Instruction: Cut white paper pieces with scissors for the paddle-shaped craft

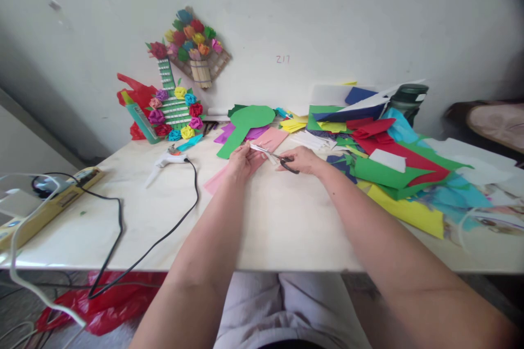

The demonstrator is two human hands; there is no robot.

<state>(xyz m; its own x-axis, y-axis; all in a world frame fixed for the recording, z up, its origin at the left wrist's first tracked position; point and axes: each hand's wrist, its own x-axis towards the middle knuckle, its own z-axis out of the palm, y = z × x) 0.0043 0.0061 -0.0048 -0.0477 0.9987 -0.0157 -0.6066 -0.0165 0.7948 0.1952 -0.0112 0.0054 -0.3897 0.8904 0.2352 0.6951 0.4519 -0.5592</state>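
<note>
My right hand (302,160) is closed round the dark handles of a pair of scissors (289,164), whose blades point left toward my other hand. Pinched in the fingers of my left hand (242,161) is a narrow white paper strip (257,148), which meets the scissor blades. Whether the blades are closed on the strip I cannot tell. Under and beside my hands lie pink paper (275,138) and, farther back, a green paper shape (250,118) with a round top and a long stem.
A white glue gun (170,160) with a black cord lies left, near a power strip (61,202). Behind stand a guitar-shaped flower craft (176,112) and a glue bottle (141,120). Coloured paper (393,172) is heaped right, before a dark bottle (407,99). White strips (313,140) lie mid-table.
</note>
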